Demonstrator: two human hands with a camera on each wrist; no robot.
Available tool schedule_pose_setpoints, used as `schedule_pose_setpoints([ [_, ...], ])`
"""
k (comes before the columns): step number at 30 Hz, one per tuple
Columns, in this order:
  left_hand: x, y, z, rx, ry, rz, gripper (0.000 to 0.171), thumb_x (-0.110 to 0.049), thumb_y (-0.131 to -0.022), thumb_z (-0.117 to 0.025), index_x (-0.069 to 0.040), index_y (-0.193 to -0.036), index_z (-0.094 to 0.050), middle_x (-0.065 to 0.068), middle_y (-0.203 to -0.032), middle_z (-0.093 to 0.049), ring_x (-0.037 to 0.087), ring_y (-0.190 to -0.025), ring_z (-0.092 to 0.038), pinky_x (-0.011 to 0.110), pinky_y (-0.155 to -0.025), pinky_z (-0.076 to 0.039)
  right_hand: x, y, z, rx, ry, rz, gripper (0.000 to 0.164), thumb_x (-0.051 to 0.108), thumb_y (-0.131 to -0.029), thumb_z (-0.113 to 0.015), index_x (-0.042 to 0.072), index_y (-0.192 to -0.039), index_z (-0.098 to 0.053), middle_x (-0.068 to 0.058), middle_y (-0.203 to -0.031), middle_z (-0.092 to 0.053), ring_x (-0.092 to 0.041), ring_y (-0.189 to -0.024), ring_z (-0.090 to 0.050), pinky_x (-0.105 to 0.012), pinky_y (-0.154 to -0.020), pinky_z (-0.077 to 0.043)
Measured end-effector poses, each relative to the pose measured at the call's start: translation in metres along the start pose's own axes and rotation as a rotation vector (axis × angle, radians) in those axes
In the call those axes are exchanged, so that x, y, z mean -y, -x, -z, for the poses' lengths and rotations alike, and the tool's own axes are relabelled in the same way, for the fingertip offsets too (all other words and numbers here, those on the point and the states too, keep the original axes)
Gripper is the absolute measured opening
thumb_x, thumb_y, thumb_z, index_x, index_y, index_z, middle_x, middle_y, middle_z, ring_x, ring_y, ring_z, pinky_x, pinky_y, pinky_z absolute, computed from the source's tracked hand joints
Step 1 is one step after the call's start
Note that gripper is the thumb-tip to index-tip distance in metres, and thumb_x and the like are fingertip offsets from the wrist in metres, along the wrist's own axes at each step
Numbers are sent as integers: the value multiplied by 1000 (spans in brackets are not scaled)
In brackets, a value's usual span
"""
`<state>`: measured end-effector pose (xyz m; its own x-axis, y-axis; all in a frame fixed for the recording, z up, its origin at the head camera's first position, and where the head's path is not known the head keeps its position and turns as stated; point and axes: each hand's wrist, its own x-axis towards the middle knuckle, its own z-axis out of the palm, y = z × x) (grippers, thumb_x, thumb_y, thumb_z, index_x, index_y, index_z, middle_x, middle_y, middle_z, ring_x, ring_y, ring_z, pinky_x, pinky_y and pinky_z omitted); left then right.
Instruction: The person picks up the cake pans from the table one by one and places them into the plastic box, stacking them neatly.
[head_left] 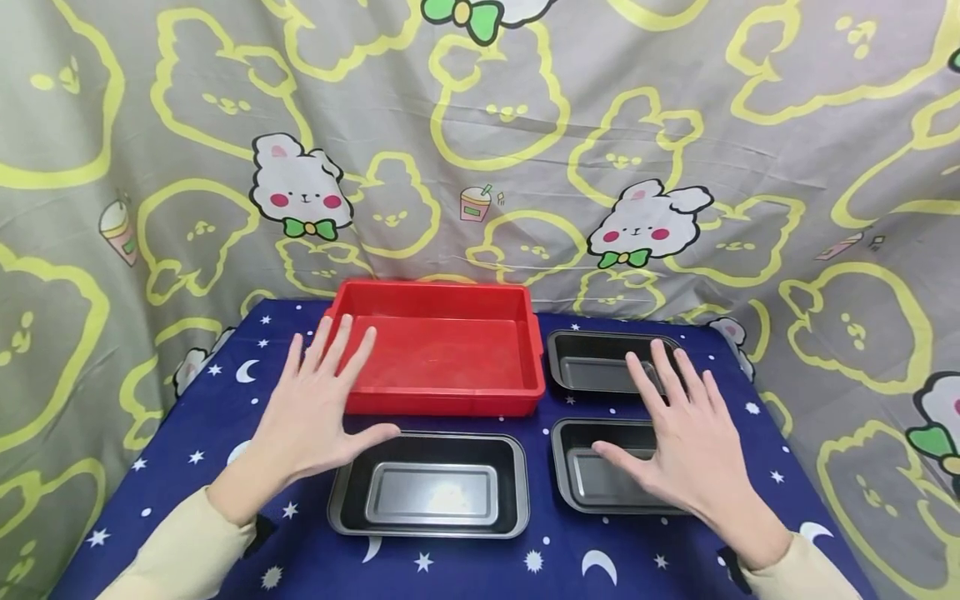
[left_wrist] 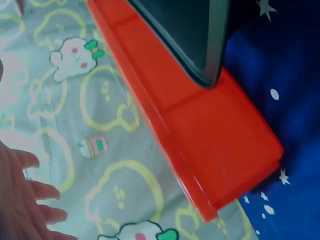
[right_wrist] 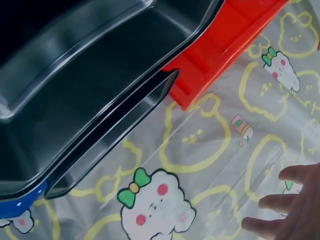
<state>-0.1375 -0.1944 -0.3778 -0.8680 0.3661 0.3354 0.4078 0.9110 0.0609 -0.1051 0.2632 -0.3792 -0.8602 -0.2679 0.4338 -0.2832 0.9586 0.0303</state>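
Observation:
My left hand is held out with fingers straight and spread, holding nothing. In the head view it overlaps the left end of a red plastic tray and the corner of a dark metal loaf pan in front of that tray. The right hand is likewise spread and holds nothing. It overlaps a second loaf pan at the near right, and its fingertips cover part of a third loaf pan behind. The tray and pans have nothing in them. Each wrist view shows a hand's fingers at its edge.
A dark blue cloth with white stars and moons covers the table. Behind it hangs a grey curtain printed with yellow outlines and white rabbits, close to the tray's far rim and continuing down both sides.

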Motion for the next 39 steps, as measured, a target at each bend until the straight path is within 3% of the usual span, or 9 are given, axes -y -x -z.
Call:
schedule_pose_setpoints([
  [12, 35, 13, 20, 63, 315, 153, 100, -54, -92, -72, -16, -170, -21, 22, -175, -23, 48, -162, -19, 79, -120, -28, -31, 17, 15, 154, -172, -205, 112, 69, -84, -76, 29, -171, -17, -16, -177, -22, -48, -159, -27, -83, -105, -34],
  [17, 57, 13, 17, 101, 502, 190, 85, -42, -101, -64, -11, -169, -23, 24, -173, -25, 51, -160, -23, 81, -118, -27, -46, 21, 14, 229, -315, -254, 101, 59, -92, -74, 29, -170, -18, -16, -177, -17, -57, -155, -27, -90, -103, -26],
  [20, 69, 11, 14, 137, 563, 222, 80, -41, -106, -58, -6, -168, -22, 27, -171, -27, 54, -157, -28, 79, -119, -28, -56, 24, 13, 247, -400, -265, 94, 53, -96, -72, 27, -170, -20, -17, -177, -17, -60, -153, -27, -88, -113, -18],
  [24, 84, 7, 11, 199, 648, 296, 79, -43, -109, -51, -2, -168, -19, 32, -169, -28, 58, -152, -32, 77, -118, -32, -69, 27, 12, 284, -457, -290, 87, 48, -100, -69, 21, -170, -24, -23, -174, -23, -61, -149, -33, -81, -113, -30],
  [27, 95, 5, 8, 246, 734, 354, 81, -45, -110, -48, -1, -168, -15, 35, -168, -27, 59, -151, -33, 77, -118, -33, -79, 28, 11, 342, -486, -332, 81, 46, -103, -65, 16, -169, -26, -29, -169, -31, -60, -144, -42, -73, -101, -46],
  [30, 106, 6, 5, 300, 807, 394, 81, -46, -111, -45, -1, -169, -11, 35, -168, -26, 58, -152, -33, 76, -118, -34, -92, 31, 10, 381, -540, -375, 74, 43, -107, -60, 13, -167, -31, -32, -162, -41, -52, -137, -53, -43, -92, -61],
  [33, 115, 7, 2, 332, 877, 395, 77, -44, -113, -39, 2, -168, -12, 35, -168, -27, 57, -151, -35, 51, -119, -49, -105, 34, 7, 384, -625, -386, 65, 36, -109, -57, 7, -164, -37, -32, -156, -49, -14, -123, -69, -15, -80, -54],
  [36, 122, 9, -2, 350, 950, 391, 76, -44, -114, -36, 5, -167, -11, 36, -168, -27, 50, -147, -44, 19, -103, -57, -116, 38, 5, 391, -736, -398, 61, 31, -111, -54, 0, -162, -37, 0, -148, -63, 20, -110, -56, -7, -80, -51],
  [39, 128, 10, -6, 360, 1025, 396, 76, -43, -114, -35, 7, -166, -9, 38, -167, -26, 20, -132, -63, 9, -94, -54, -127, 42, 2, 407, -825, -422, 60, 28, -112, -51, -4, -161, -35, 34, -130, -57, 26, -108, -52, -10, -82, -56],
])
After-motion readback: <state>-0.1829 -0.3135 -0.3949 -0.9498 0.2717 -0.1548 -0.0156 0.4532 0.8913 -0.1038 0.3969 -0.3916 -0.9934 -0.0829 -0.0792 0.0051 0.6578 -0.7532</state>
